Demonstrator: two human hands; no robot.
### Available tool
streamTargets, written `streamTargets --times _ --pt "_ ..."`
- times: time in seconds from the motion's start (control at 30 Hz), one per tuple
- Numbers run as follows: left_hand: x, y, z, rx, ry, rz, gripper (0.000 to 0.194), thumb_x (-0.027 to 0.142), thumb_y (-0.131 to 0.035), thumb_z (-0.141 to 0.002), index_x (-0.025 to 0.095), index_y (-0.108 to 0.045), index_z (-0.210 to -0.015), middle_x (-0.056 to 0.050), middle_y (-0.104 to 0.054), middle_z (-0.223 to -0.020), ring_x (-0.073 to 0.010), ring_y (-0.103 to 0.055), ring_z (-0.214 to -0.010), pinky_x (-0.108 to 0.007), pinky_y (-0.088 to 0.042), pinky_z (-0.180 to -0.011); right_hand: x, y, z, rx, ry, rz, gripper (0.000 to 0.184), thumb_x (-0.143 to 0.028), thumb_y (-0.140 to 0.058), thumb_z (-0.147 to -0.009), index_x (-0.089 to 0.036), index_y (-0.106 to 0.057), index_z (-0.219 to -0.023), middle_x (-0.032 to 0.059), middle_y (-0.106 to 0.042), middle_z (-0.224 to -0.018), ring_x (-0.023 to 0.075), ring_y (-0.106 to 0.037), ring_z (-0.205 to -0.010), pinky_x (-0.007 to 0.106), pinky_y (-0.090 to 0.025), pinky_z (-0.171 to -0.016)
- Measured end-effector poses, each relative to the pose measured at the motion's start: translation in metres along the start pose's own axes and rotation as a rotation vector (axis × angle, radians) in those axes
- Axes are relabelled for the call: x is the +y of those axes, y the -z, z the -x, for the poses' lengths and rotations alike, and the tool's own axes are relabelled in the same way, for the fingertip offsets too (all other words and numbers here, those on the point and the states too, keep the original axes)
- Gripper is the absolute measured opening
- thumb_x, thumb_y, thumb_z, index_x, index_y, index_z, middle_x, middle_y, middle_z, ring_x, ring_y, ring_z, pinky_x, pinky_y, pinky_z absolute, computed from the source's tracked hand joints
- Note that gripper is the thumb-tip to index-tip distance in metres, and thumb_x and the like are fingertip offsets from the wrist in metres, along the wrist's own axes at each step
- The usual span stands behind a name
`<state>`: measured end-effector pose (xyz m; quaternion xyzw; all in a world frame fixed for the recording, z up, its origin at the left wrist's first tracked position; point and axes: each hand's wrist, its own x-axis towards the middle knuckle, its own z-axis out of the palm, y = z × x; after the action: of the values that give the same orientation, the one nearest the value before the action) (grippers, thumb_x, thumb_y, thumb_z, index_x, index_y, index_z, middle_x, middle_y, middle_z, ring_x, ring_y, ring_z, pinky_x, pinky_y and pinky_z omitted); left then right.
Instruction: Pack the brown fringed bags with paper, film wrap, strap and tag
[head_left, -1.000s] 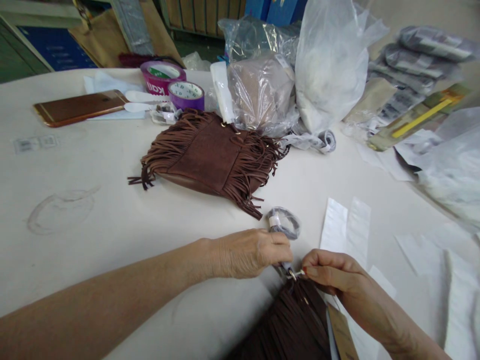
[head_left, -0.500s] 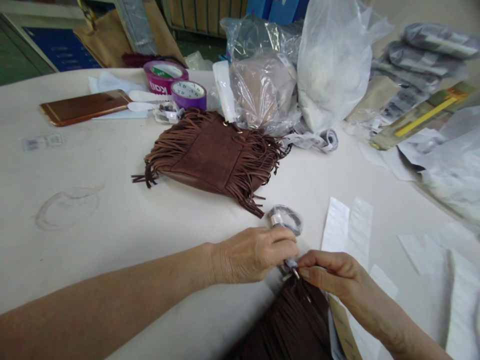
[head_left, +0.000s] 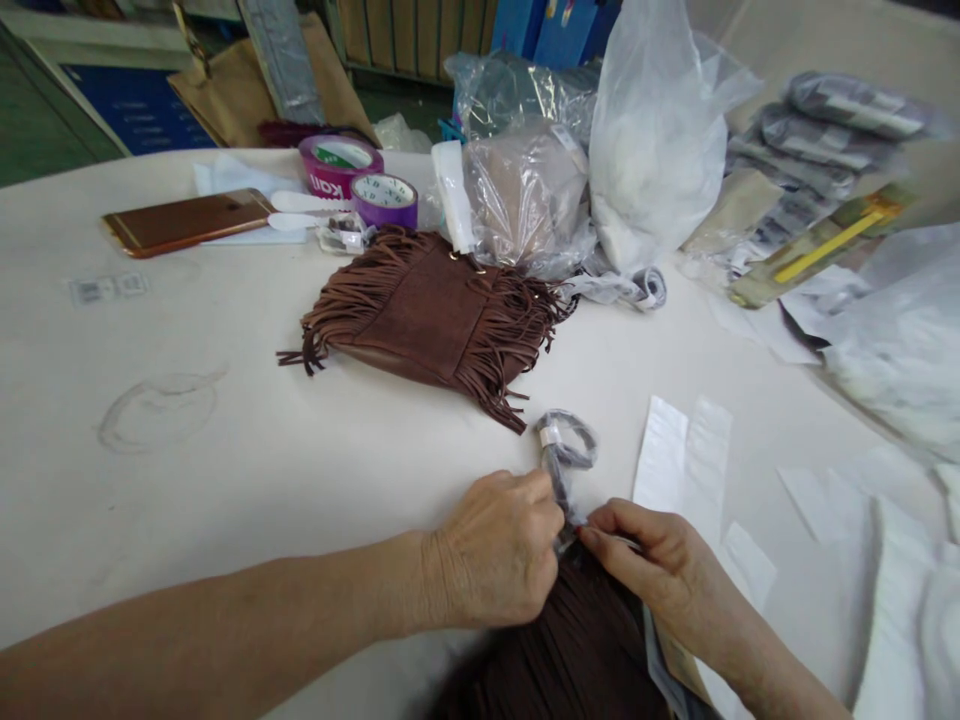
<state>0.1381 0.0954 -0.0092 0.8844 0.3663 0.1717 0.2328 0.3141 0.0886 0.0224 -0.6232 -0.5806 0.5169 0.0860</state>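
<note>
A dark brown fringed bag (head_left: 570, 650) lies at the bottom, partly cut off by the frame. From its top edge runs a narrow strap (head_left: 553, 468), wrapped in clear plastic and coiled into a loop beyond my hands. My right hand (head_left: 652, 555) pinches the wrapped end of this strap by the bag's top, thumb against forefinger. Close beside it, my left hand (head_left: 499, 550) is closed with curled fingers at the strap and bag edge; what they grip is hidden. Farther up lies a second brown fringed bag (head_left: 427, 315), touched by neither hand.
A phone (head_left: 187, 222), a magenta tape roll (head_left: 337, 170) and a purple tape roll (head_left: 384, 205) lie at the back left. Behind the second bag are a plastic-wrapped bundle (head_left: 525, 195) and a white plastic bag (head_left: 656, 140). White paper strips (head_left: 679, 455) lie right.
My left hand has drawn down and slightly left, uncovering more of the wrapped strap. The right hand stays by the bag's top. The whole view has shifted slightly.
</note>
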Motion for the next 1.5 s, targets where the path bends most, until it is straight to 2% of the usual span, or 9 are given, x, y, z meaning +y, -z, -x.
streamTargets --times 0.17,0.53,0.67,0.77,0.9,1.0,1.1,1.27,1.5 --pt "0.013 -0.005 -0.002 -0.01 0.125 0.007 0.024 0.022 -0.041 -0.085 0.016 -0.057 -0.068 -0.003 -0.055 -0.07 -0.0184 -0.053 -0.067 -0.034 -0.04 -0.063 0.003 -0.003 0.002 0.034 -0.007 -0.085 0.038 -0.053 -0.05 -0.071 -0.015 -0.055 -0.064 -0.0038 -0.038 -0.055 0.0097 -0.032 -0.054 0.024 -0.028 -0.049" --pt "0.023 -0.007 -0.008 -0.118 0.288 0.058 0.018 0.013 -0.042 -0.078 0.014 -0.058 -0.071 -0.006 -0.063 -0.071 -0.0206 -0.059 -0.063 -0.041 -0.041 -0.07 0.006 -0.005 0.005 0.084 0.018 -0.044 0.038 -0.051 -0.05 -0.074 -0.015 -0.057 -0.065 -0.0028 -0.044 -0.056 0.0104 -0.038 -0.055 0.023 -0.032 -0.05" --pt "0.022 -0.01 -0.006 -0.055 0.264 0.077 0.016 0.012 -0.041 -0.076 0.014 -0.055 -0.071 -0.005 -0.061 -0.069 -0.0188 -0.057 -0.061 -0.039 -0.04 -0.07 0.005 -0.005 0.005 0.087 0.031 -0.011 0.035 -0.048 -0.048 -0.078 -0.016 -0.058 -0.068 -0.003 -0.045 -0.056 0.0103 -0.04 -0.054 0.022 -0.032 -0.049" --pt "0.019 -0.01 -0.007 -0.015 0.269 0.127 0.012 0.012 -0.042 -0.072 0.015 -0.052 -0.066 -0.003 -0.06 -0.067 -0.0169 -0.055 -0.061 -0.036 -0.039 -0.068 0.0 -0.005 0.006 0.132 0.122 0.128 0.03 -0.042 -0.045 -0.081 -0.018 -0.057 -0.068 -0.0011 -0.052 -0.061 0.0126 -0.048 -0.059 0.024 -0.037 -0.053" --pt "0.015 -0.005 -0.008 -0.054 0.261 0.23 0.008 0.011 -0.044 -0.065 0.015 -0.05 -0.06 0.001 -0.057 -0.062 -0.0131 -0.05 -0.058 -0.031 -0.037 -0.067 -0.002 -0.006 0.007 0.176 0.243 0.313 0.027 -0.036 -0.039 -0.085 -0.019 -0.056 -0.072 0.0011 -0.055 -0.069 0.0145 -0.054 -0.065 0.027 -0.041 -0.061" --pt "0.011 0.005 -0.008 -0.141 0.227 0.338 0.007 0.009 -0.047 -0.059 0.014 -0.048 -0.055 0.004 -0.052 -0.054 -0.0093 -0.044 -0.052 -0.029 -0.035 -0.071 0.001 -0.006 0.006 0.184 0.231 0.355 0.028 -0.036 -0.036 -0.087 -0.02 -0.056 -0.074 0.001 -0.055 -0.07 0.0143 -0.055 -0.065 0.027 -0.041 -0.061" --pt "0.007 0.016 -0.009 -0.203 0.295 0.468 0.006 0.01 -0.05 -0.058 0.015 -0.051 -0.053 0.006 -0.046 -0.049 -0.0077 -0.04 -0.049 -0.025 -0.035 -0.065 0.004 -0.005 0.008 0.184 0.233 0.328 0.027 -0.037 -0.038 -0.088 -0.021 -0.058 -0.079 0.0008 -0.057 -0.072 0.0141 -0.056 -0.066 0.026 -0.043 -0.062" --pt "-0.004 0.025 -0.01 -0.262 0.356 0.744 0.005 0.011 -0.051 -0.058 0.014 -0.055 -0.057 0.006 -0.045 -0.049 -0.0076 -0.041 -0.049 -0.017 -0.027 -0.046 0.002 -0.005 0.016 0.417 0.452 0.325 0.016 -0.029 -0.047 -0.085 -0.021 -0.06 -0.091 0.0049 -0.057 -0.09 0.0155 -0.057 -0.081 0.025 -0.046 -0.069" --pt "-0.011 0.027 -0.01 -0.214 0.373 0.961 0.005 0.012 -0.049 -0.056 0.012 -0.053 -0.056 0.006 -0.042 -0.048 -0.0057 -0.035 -0.045 -0.016 -0.024 -0.042 -0.009 -0.011 0.015 0.298 0.566 0.388 0.019 -0.016 -0.043 -0.084 -0.021 -0.06 -0.091 0.0055 -0.054 -0.085 0.015 -0.055 -0.078 0.026 -0.047 -0.066"
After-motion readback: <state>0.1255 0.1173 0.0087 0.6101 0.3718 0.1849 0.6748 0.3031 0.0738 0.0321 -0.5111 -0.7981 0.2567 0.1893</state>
